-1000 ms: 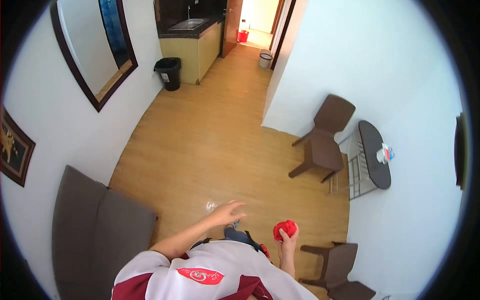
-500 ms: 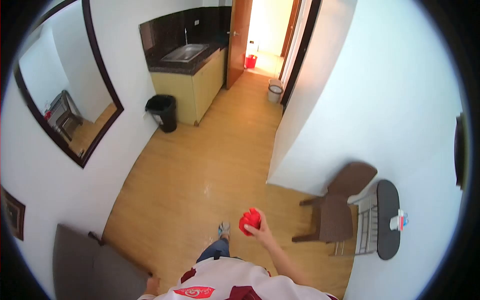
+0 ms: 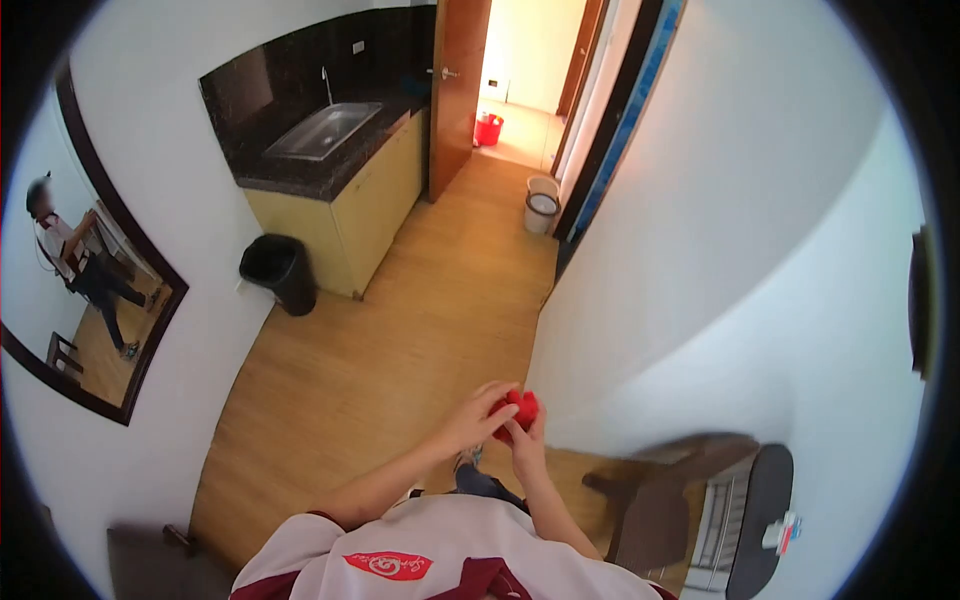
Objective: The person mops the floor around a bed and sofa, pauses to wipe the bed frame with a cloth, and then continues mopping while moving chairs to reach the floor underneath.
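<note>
In front of my body, both hands meet around a small, lumpy, bright red object [image 3: 522, 406]; it looks like bunched-up cloth, but its kind is not clear. My right hand [image 3: 527, 440] grips it from below and the right, fingers curled around it. From the left, my left hand [image 3: 485, 413] reaches over with its fingers and thumb closed on the object's near side. Parts of the red object are hidden behind the fingers.
Ahead on the left are a counter with a sink [image 3: 325, 131] and a black bin [image 3: 280, 273]. A wooden door [image 3: 459, 100] stands ajar beside pale buckets [image 3: 541, 210]. At right sit a brown chair [image 3: 655, 520] and a dark small table [image 3: 765, 525]. A mirror [image 3: 150, 340] hangs left.
My left hand has come up from beside the grey furniture at lower left and joined my right hand on the red object. I have moved forward, closer to the counter and door.
</note>
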A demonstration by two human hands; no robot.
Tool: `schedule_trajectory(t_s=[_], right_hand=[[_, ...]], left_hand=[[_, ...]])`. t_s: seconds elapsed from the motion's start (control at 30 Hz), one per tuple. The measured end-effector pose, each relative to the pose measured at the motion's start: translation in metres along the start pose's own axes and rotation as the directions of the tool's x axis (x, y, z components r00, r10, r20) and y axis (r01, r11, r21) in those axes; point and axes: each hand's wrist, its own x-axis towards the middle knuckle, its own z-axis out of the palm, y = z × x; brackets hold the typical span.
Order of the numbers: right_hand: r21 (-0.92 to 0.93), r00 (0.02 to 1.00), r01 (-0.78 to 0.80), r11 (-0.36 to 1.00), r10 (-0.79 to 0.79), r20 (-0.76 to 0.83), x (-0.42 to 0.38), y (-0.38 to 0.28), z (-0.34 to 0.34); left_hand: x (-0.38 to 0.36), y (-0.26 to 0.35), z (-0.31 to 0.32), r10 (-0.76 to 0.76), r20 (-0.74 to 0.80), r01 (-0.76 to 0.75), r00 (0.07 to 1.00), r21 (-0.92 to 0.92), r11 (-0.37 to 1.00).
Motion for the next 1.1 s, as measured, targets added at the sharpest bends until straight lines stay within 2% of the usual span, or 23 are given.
schedule_trajectory(t_s=[0.07,0.13,0.2,0.3,0.4,0.43,0.47,0.57,0.67,0.7,0.73,0.83,0.9,1.0,1.1], right_hand=[[-0.219,0.949,0.313,0.924,-0.298,0.101,0.093,-0.024,0.026],[-0.379,0.834,0.551,0.743,-0.511,0.208,0.183,-0.065,0.063],[-0.368,0.680,0.730,0.576,-0.668,0.302,0.251,-0.122,0.104],[-0.273,0.377,0.918,0.289,-0.851,0.365,0.341,-0.212,0.163],[-0.205,0.035,0.978,-0.035,-0.944,0.329,0.434,-0.297,0.212],[-0.198,-0.147,0.956,-0.216,-0.938,0.314,0.461,-0.329,0.226],[-0.200,-0.239,0.933,-0.299,-0.931,0.276,0.488,-0.354,0.241],[-0.265,-0.408,0.845,-0.465,-0.880,0.243,0.564,-0.425,0.269],[-0.337,-0.477,0.782,-0.524,-0.852,0.217,0.646,-0.485,0.280],[-0.364,-0.481,0.771,-0.523,-0.852,0.206,0.672,-0.502,0.279],[-0.392,-0.470,0.766,-0.510,-0.860,0.200,0.699,-0.510,0.274],[-0.452,-0.419,0.778,-0.437,-0.896,0.145,0.782,-0.519,0.247],[-0.452,-0.424,0.787,-0.421,-0.900,0.101,0.829,-0.521,0.235],[-0.423,-0.494,0.776,-0.467,-0.868,0.052,0.897,-0.543,0.248],[-0.370,-0.584,0.751,-0.547,-0.812,0.016,0.987,-0.571,0.286]], left_hand=[[0.073,0.015,-0.003,0.155,-0.134,-0.128,0.979,0.187,0.974],[0.150,0.032,-0.028,0.357,-0.250,-0.243,0.900,0.393,0.887],[0.219,0.057,-0.064,0.379,-0.338,-0.256,0.862,0.355,0.899],[0.317,0.087,-0.126,0.673,-0.281,-0.444,0.684,0.571,0.690],[0.418,0.124,-0.190,0.868,-0.120,-0.623,0.481,0.650,0.435],[0.456,0.134,-0.209,0.922,-0.090,-0.677,0.375,0.653,0.339],[0.493,0.145,-0.225,0.963,-0.062,-0.720,0.261,0.653,0.237],[0.589,0.184,-0.267,0.999,0.035,-0.795,-0.016,0.606,-0.034],[0.665,0.214,-0.292,0.970,0.096,-0.822,-0.221,0.518,-0.239],[0.709,0.223,-0.300,0.927,0.155,-0.754,-0.342,0.543,-0.369],[0.739,0.225,-0.305,0.914,0.173,-0.721,-0.367,0.568,-0.397],[0.815,0.221,-0.319,0.903,0.237,-0.635,-0.359,0.647,-0.422],[0.860,0.212,-0.334,0.899,0.277,-0.580,-0.338,0.691,-0.431],[0.915,0.189,-0.369,0.908,0.325,-0.513,-0.263,0.750,-0.417],[0.962,0.156,-0.418,0.926,0.351,-0.452,-0.141,0.809,-0.375]])
